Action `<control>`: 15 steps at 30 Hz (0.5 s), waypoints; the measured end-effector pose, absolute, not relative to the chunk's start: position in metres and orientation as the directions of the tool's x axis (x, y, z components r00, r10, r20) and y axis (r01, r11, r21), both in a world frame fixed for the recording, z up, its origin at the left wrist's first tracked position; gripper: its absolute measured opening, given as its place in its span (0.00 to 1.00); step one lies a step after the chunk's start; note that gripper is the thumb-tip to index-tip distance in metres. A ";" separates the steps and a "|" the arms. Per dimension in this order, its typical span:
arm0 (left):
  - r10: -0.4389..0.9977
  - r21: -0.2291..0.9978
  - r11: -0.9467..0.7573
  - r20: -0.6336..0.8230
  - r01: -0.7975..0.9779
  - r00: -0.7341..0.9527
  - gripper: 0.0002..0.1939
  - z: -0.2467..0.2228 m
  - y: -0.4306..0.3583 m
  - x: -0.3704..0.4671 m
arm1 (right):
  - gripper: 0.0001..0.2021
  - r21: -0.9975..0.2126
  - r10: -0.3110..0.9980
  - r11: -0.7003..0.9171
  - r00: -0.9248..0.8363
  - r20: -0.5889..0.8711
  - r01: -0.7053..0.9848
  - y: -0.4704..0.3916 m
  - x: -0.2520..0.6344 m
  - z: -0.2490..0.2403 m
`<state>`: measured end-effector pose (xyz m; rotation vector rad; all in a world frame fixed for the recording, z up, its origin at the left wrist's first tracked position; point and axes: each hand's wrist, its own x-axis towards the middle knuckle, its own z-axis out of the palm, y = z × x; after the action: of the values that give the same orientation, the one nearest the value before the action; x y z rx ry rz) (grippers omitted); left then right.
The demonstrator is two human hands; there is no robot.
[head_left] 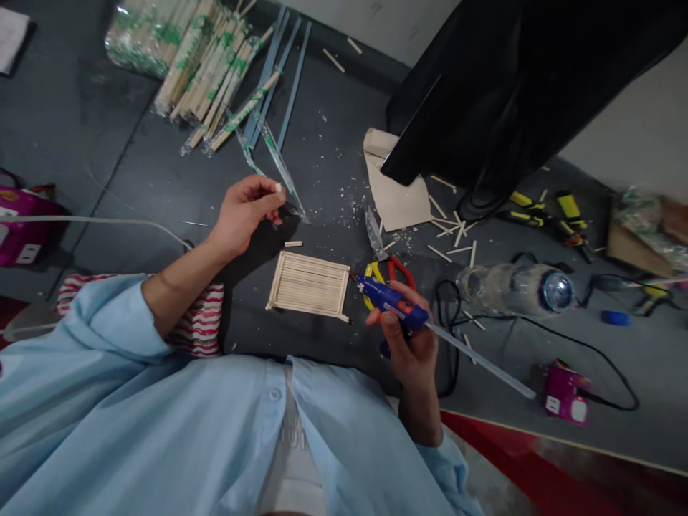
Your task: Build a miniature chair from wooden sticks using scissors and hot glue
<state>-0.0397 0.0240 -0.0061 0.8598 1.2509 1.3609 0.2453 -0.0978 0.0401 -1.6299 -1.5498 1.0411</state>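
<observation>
One panel (310, 284) sits centre, slats and edging apparently mostly in place, one loose bit (279, 188) pinched in my left hand (239, 215), right hand (413, 355) wrapped round the glue gun (388, 299) by its right edge.

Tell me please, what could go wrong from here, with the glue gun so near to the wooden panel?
The glue gun in the right hand points at the panel's corner; a drip might mark the wooden panel.
The left hand pinches a tiny piece, which could slip.
The black cord passes close to the bottle; a tug might shift it.
</observation>
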 end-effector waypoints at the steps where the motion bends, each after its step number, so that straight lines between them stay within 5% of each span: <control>1: 0.972 0.971 0.091 -0.135 -0.221 -0.192 0.06 -0.007 0.024 -0.040 | 0.22 -0.867 0.996 -0.057 -0.029 -0.082 0.494 -0.099 0.248 0.042; 6: 0.978 0.967 0.059 -0.106 -0.247 -0.180 0.06 -0.008 0.023 -0.039 | 0.29 -0.759 0.990 0.133 -0.121 0.072 0.637 -0.104 0.271 0.047; 10: 0.984 0.970 0.067 -0.103 -0.233 -0.148 0.06 -0.004 0.023 -0.039 | 0.35 -0.487 0.951 0.258 -0.131 0.279 0.834 -0.098 0.291 0.044; 15: 0.997 0.976 0.039 -0.053 -0.212 -0.061 0.07 0.004 0.021 -0.041 | 0.41 -0.235 0.939 0.158 -0.073 0.337 0.959 -0.085 0.312 0.031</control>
<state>-0.0406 0.0209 0.0042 0.9858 1.1195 1.3160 0.3119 -0.0854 0.0312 -1.8035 -2.0365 -0.0683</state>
